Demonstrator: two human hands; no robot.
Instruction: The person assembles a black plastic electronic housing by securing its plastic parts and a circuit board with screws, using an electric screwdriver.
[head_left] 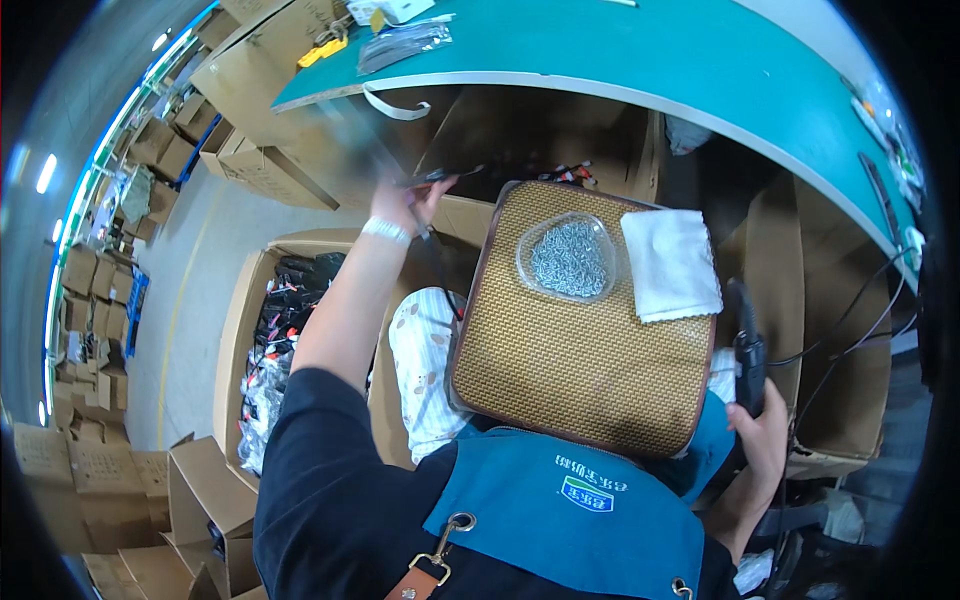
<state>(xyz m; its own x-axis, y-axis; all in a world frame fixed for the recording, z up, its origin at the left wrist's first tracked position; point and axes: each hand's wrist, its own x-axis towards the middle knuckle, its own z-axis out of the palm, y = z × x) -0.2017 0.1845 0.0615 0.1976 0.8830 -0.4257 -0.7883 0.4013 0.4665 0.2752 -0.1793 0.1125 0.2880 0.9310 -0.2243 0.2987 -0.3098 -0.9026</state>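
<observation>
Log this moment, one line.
Left grip: blurred dark item; right grip: black handheld tool; square tan woven board: clear plastic tub of silver pieces, white cloth

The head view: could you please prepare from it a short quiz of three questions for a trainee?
1. True or false: the white cloth lies to the right of the clear container on the woven board.
2. Choose: the handheld device in the right hand is A) white, B) black, C) yellow.
3. What fills the clear container?

Key: 1. True. 2. B. 3. Many small silvery pieces.
</observation>
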